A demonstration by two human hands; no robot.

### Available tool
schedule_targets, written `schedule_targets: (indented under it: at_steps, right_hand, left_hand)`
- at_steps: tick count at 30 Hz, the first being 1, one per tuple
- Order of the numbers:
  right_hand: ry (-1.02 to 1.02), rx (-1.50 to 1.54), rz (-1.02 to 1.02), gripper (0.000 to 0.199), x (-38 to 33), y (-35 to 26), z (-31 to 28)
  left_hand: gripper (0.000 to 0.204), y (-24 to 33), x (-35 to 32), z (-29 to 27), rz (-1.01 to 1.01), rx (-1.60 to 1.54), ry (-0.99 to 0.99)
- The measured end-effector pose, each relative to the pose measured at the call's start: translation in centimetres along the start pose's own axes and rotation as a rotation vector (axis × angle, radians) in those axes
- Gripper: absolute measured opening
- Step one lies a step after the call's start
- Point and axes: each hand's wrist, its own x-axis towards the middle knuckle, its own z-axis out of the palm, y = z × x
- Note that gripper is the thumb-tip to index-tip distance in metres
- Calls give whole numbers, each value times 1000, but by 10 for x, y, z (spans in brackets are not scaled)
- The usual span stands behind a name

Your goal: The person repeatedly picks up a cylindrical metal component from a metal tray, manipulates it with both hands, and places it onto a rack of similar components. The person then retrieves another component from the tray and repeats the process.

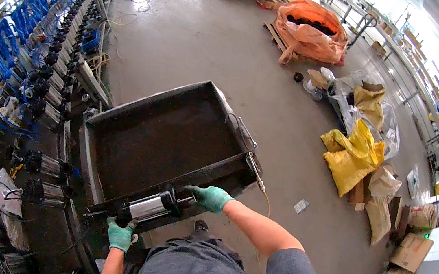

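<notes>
Left hand: my left hand [120,235], in a green knit glove, is wrapping closed around the dark near end of the pneumatic cylinder [145,208], fingers curled tight on it.
Right hand: my right hand [211,197], gloved the same, is closing over the other end, where the black cap and rod are sticking out.
Cylinder: it is lying level between both hands, right at the near rim of the metal tray cart [167,133], resting on or just above that rim; I cannot tell which.
Doing it well: I am judging the load to be heavy at both ends, so I am keeping both grips firm and the barrel level, and keeping my fingers out from between the cylinder and the rim so nothing gets pinched.
Cylinder surface: the barrel is gleaming, smooth polished metal, round in section, capped by blocky black ends; slick stuff, so the textured gloves are helping.
Tray: a shallow rectangular pan of dark, dull sheet steel is sitting there, with a wire handle on its right side.
Left side: a long bench [58,85] is carrying a row of similar cylinders, with blue hoses [7,41] looping beside them.
Floor: grey concrete is stretching away, with yellow sacks [354,155] and an orange bulk bag [312,30] well apart from me.
</notes>
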Motion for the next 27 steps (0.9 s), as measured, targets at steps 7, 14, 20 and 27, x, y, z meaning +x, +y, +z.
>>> schedule_targets:
  at_steps: [7,14,20,27]
  right_hand:
    - [-11,70,-2,58,13,9,1]
    - [933,77,313,47,-57,65,-25]
    - [753,468,764,58,-70,159,-7]
    - [775,331,730,54,7,142,-79]
  left_hand:
    - [57,-2,5,3,-58,-97,-68]
    - [61,-37,10,-2,-53,-131,-77]
    - [65,-25,14,4,-3,11,-42]
    - [60,-39,20,-2,-49,-29,-97]
